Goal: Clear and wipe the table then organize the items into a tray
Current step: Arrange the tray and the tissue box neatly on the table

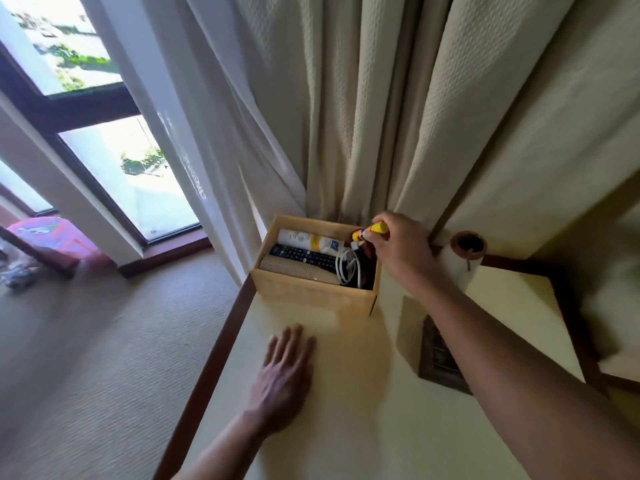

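Only the head view to go on here. The right hand point(398, 251) is up at the far right corner of the wooden tray point(311, 296), fingers curled tight round a yellow tube point(377, 229). The tube's long axis runs roughly sideways, with its dark-and-white end pointing left and a bit down at the tray's opening, so I'd guess it just needs to go down and left into the gap by the white cable point(348, 268). The white bottle point(304, 239) and remote point(301, 256) already lie lengthwise in there.

The left hand point(284, 368) is flat on the bench point(346, 438) in front of the tray, fingers straight, holding nothing.

Most of the right fingers hide behind the back of the hand, and I can't tell what the tube really is. The frame is blurry too. A clay pot point(468, 244) sits just behind the wrist.
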